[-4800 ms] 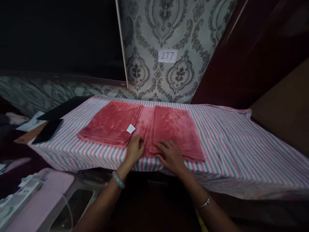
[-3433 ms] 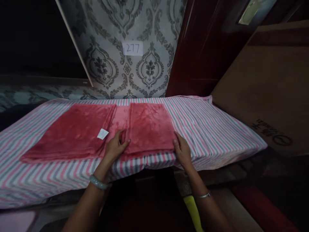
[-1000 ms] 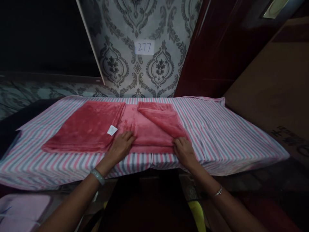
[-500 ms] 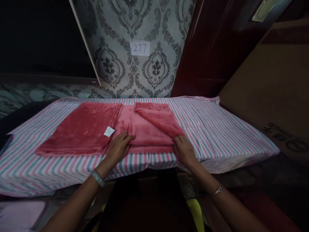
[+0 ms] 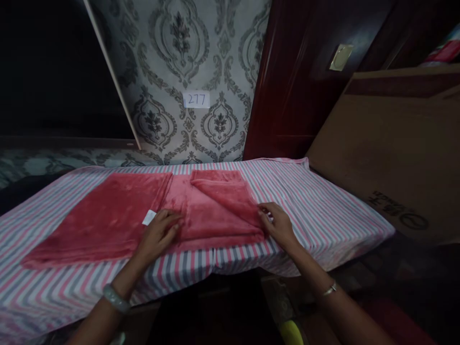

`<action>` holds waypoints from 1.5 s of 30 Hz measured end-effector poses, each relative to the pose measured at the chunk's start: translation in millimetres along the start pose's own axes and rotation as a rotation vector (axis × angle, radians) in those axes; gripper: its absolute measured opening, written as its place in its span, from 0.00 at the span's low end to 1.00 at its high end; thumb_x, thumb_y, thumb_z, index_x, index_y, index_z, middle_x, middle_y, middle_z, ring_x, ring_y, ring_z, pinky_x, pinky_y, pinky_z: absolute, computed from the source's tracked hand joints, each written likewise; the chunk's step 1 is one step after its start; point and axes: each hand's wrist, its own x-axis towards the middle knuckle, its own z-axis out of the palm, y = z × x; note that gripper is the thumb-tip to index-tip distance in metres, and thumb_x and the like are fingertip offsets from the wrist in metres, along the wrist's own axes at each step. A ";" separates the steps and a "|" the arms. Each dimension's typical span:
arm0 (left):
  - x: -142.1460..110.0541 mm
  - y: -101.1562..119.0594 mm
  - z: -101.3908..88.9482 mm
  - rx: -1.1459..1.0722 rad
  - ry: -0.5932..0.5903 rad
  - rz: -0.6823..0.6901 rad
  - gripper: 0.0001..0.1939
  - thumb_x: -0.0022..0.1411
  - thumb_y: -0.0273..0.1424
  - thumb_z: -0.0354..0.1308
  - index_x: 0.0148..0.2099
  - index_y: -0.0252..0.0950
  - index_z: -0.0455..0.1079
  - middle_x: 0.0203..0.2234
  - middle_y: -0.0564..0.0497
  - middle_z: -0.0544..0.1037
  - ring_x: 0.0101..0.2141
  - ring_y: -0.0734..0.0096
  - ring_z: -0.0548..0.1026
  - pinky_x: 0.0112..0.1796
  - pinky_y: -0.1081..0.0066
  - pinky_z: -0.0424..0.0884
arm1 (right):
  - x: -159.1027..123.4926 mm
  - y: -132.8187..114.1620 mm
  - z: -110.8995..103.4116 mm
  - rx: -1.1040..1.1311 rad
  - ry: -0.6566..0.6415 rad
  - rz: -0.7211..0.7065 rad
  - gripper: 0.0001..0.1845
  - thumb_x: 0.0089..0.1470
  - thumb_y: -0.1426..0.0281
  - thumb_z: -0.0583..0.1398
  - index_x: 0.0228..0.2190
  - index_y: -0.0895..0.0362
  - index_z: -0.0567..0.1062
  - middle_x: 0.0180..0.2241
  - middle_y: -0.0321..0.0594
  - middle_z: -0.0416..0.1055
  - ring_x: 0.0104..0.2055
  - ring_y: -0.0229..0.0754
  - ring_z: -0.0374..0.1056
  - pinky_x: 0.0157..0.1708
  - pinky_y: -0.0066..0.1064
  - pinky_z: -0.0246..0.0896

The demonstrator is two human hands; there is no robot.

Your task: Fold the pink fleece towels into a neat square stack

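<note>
Coral-red plush blanket (image 5: 132, 206), part-folded, left to centre on a pink, grey and white striped cloth (image 5: 309, 211).
Near: cloth's front edge drops close by the blanket's hem; a hard tug nearward could drag both over. Left hand (image 5: 158, 235), fingers loosely bent, thumb apart, at the blanket's middle beside a small white fabric label (image 5: 149, 217); its wrist crosses the near hem and might ruck the left panel. Right hand (image 5: 280, 224) at the right edge; from here I cannot tell whether it pinches pile. Farther: plush flap (image 5: 230, 196) lies slantwise; pulled by one corner, it would probably set crooked.
</note>
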 end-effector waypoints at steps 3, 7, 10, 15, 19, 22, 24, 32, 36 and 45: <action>0.8 10.7 19.6 0.124 0.012 0.036 0.22 0.70 0.38 0.47 0.61 0.40 0.72 0.58 0.43 0.74 0.58 0.55 0.70 0.59 0.51 0.67 | 35.3 19.7 15.7 0.050 -0.005 0.216 0.19 0.58 0.63 0.56 0.47 0.58 0.76 0.40 0.46 0.76 0.37 0.45 0.73 0.41 0.38 0.70; -14.7 13.2 47.2 0.188 -0.126 0.103 0.23 0.70 0.36 0.49 0.65 0.44 0.67 0.63 0.46 0.70 0.63 0.56 0.66 0.61 0.49 0.65 | 74.6 35.6 39.7 0.100 -0.120 0.396 0.21 0.54 0.66 0.56 0.48 0.59 0.77 0.30 0.39 0.76 0.31 0.44 0.73 0.32 0.34 0.70; -23.5 9.6 51.0 0.166 -0.109 0.102 0.22 0.71 0.35 0.48 0.64 0.44 0.68 0.62 0.46 0.71 0.63 0.57 0.67 0.61 0.48 0.66 | 82.8 25.5 50.0 0.123 -0.120 0.359 0.25 0.51 0.69 0.57 0.51 0.59 0.75 0.34 0.41 0.78 0.34 0.45 0.74 0.34 0.34 0.70; -22.9 14.4 44.3 0.123 -0.068 0.110 0.21 0.70 0.35 0.50 0.63 0.42 0.69 0.61 0.44 0.72 0.62 0.56 0.68 0.60 0.48 0.67 | 47.9 -34.5 55.9 0.230 -0.229 -0.106 0.30 0.56 0.72 0.54 0.61 0.56 0.67 0.57 0.48 0.71 0.54 0.46 0.69 0.53 0.39 0.67; -22.3 19.6 45.1 0.119 -0.067 0.078 0.19 0.70 0.35 0.51 0.58 0.41 0.73 0.56 0.43 0.77 0.61 0.54 0.69 0.60 0.49 0.68 | 19.0 -67.7 53.4 0.239 -0.443 -0.286 0.26 0.63 0.69 0.55 0.62 0.54 0.67 0.54 0.47 0.73 0.54 0.46 0.69 0.55 0.40 0.66; -25.0 18.6 46.3 0.106 -0.028 0.055 0.17 0.67 0.34 0.54 0.56 0.41 0.74 0.55 0.44 0.77 0.60 0.53 0.70 0.59 0.49 0.68 | 18.9 -62.6 51.3 0.191 -0.353 -0.212 0.20 0.65 0.67 0.54 0.56 0.56 0.73 0.48 0.47 0.76 0.50 0.46 0.72 0.51 0.41 0.68; -25.9 17.4 45.8 0.049 -0.002 0.038 0.17 0.66 0.35 0.54 0.55 0.40 0.75 0.54 0.43 0.77 0.58 0.53 0.72 0.58 0.49 0.69 | 24.3 -52.7 51.6 0.159 -0.274 -0.155 0.19 0.65 0.67 0.54 0.53 0.57 0.75 0.48 0.47 0.77 0.49 0.47 0.72 0.51 0.42 0.68; 3.1 30.8 46.3 -0.226 0.073 -0.249 0.23 0.68 0.40 0.54 0.61 0.37 0.67 0.53 0.43 0.77 0.52 0.58 0.75 0.53 0.55 0.71 | 16.4 -38.4 70.4 0.030 -0.356 -0.068 0.18 0.65 0.66 0.56 0.52 0.58 0.77 0.50 0.50 0.76 0.52 0.49 0.71 0.55 0.45 0.65; 13.8 39.8 47.7 0.037 -0.018 -0.230 0.15 0.62 0.31 0.58 0.50 0.38 0.76 0.41 0.45 0.79 0.46 0.54 0.75 0.48 0.54 0.69 | 9.9 -39.7 74.9 -0.012 -0.369 -0.063 0.20 0.65 0.65 0.56 0.55 0.56 0.75 0.52 0.49 0.76 0.54 0.51 0.71 0.55 0.47 0.66; -30.1 34.0 25.2 0.248 0.003 -0.150 0.16 0.57 0.22 0.54 0.45 0.38 0.76 0.39 0.43 0.75 0.44 0.54 0.73 0.44 0.56 0.69 | 20.1 -52.1 65.4 -0.168 -0.582 -0.200 0.21 0.65 0.66 0.58 0.57 0.56 0.74 0.59 0.50 0.70 0.61 0.53 0.66 0.59 0.47 0.62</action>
